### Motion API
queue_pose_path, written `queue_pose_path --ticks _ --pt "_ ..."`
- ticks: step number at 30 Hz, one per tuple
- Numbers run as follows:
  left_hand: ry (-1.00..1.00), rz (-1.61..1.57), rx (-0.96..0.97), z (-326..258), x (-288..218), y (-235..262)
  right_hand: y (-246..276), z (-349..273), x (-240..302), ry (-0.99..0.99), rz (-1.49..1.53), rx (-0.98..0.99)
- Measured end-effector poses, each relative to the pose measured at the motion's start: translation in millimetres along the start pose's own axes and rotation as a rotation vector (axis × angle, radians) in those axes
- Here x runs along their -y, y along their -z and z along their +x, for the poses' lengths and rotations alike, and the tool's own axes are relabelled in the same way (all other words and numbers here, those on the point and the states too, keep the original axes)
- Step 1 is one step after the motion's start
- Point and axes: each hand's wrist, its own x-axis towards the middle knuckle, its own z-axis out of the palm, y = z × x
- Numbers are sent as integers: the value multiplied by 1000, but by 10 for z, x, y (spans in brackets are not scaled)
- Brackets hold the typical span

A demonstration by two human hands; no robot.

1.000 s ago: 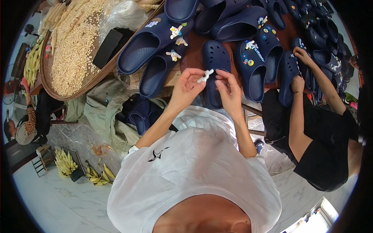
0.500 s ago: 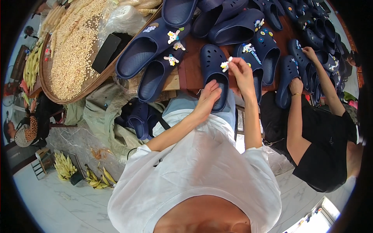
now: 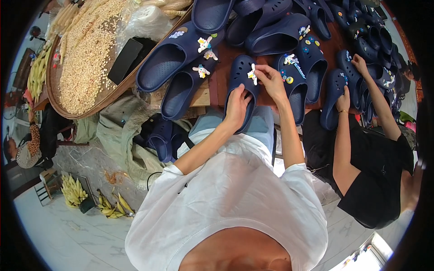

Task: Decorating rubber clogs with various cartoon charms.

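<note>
- Our left hand [image 3: 237,106] grips the near end of a navy clog [image 3: 242,90] lying on the worktop [image 3: 220,81].
- Our right hand [image 3: 271,81] pinches a small white charm [image 3: 252,74] in its fingers, against the clog's far part.
- Far left, a round tray [image 3: 122,88] holds pale grain [image 3: 86,54].

I see little room around my hands: navy clogs [image 3: 280,38] pack the table ahead, touching or overlapping. My left hand [image 3: 237,106] grips the clog [image 3: 242,88] I work on; my right hand [image 3: 271,79] sits over its toe. Just right, a decorated clog [image 3: 294,86] blocks sideways passage, and beyond it a co-worker's arms [image 3: 343,131] reach in. To the left, two larger clogs [image 3: 176,67] and a round tray of grain [image 3: 86,58] bar the way. The only open strip is a bare patch of brown tabletop [image 3: 220,77] between the clogs
</note>
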Motion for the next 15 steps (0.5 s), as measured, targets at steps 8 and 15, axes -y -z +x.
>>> queue_pose_path --ticks 8,15 --pt "75 -239 -32 408 -43 -109 -27 311 -87 142 -176 -91" --pt "101 -174 -52 158 -199 -16 -33 228 -21 149 -180 -26"
